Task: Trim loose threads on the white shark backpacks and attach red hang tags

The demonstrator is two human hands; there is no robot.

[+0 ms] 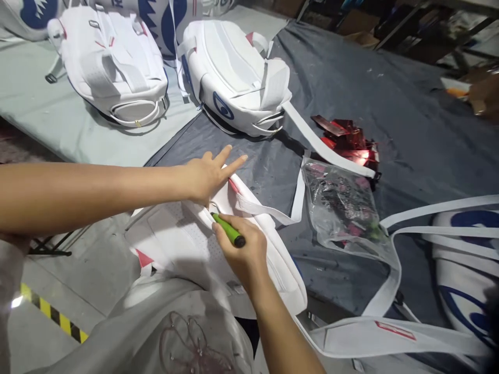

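A white backpack (171, 244) lies in front of my body at the table's edge, with a red-trimmed strap on its far side. My left hand (208, 176) rests on the bag's upper part, two fingers stretched out and apart; its thumb side is partly hidden. My right hand (245, 246) is closed around a green pen-shaped tool (226, 228) with a black end. The tool's tip points toward the white fabric just below my left hand, and its exact contact cannot be made out.
Two white backpacks, one at the left (109, 57) and one in the middle (230, 67), lie beyond my hands. Red shiny wrappers (346, 137) and a clear plastic bag (339, 208) sit on the dark-covered table (390, 114). Another white bag (463, 270) with long straps is at right.
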